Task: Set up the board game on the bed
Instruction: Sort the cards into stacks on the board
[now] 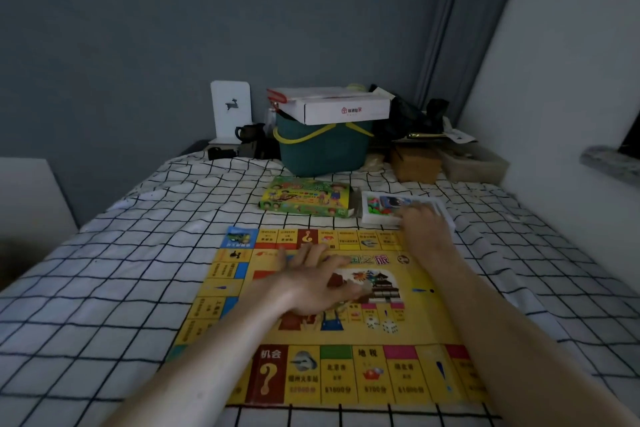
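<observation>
Our left hand (311, 282) lies flat, fingers straight, on the yellow game board (322, 315). Our right hand (424, 224) reaches past the board's far edge to the white tray (372, 210) of pieces; its grip we cannot tell. The green game box (306, 199) lies beyond the board on the checked bed (121, 288).

Both bare forearms reach toward twelve o'clock. The left hand (313, 282) lies flat, fingers spread and straight. The right hand (423, 222), farther out toward one o'clock, seems curled, its grip blurred.
</observation>
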